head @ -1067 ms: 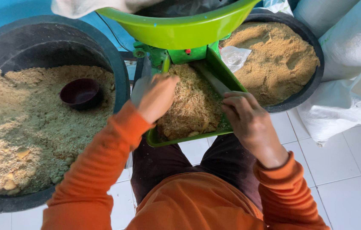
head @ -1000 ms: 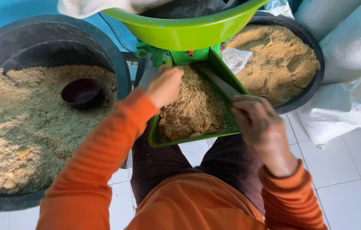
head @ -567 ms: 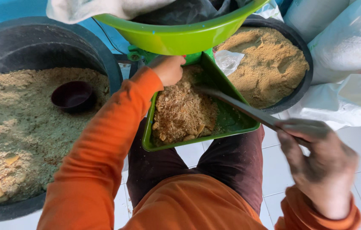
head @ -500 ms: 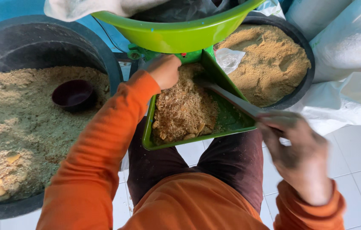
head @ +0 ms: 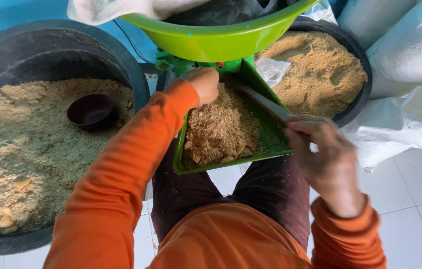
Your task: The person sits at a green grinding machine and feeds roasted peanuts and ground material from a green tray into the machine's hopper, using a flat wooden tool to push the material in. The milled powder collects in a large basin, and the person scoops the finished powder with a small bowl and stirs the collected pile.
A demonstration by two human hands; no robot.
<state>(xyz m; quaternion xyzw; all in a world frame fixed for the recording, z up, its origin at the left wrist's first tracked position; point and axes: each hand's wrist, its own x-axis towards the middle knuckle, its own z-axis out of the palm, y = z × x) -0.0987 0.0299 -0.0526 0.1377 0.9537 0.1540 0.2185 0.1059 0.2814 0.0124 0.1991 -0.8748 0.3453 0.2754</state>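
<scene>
My left hand [head: 204, 83] is fisted at the top of the green tray [head: 271, 144], pressed into the heap of brown shredded meal [head: 221, 127] under the green machine bowl [head: 216, 37]. My right hand [head: 323, 157] grips the handle of a flat grey blade [head: 266, 103] that slants up across the tray's right side toward the machine's outlet. Orange sleeves cover both arms. The tray rests over my dark-trousered lap.
A large black tub [head: 121, 65] of pale shredded meal with a small dark bowl [head: 91, 110] stands at the left. A second black tub [head: 358, 55] of finer brown meal sits at the upper right. White sacks [head: 410, 84] lie on the white tiled floor at the right.
My left hand rose from the middle of the heap to the tray's top. My right hand pulled back off the tray with the blade, swung out to the right, then came in closer.
</scene>
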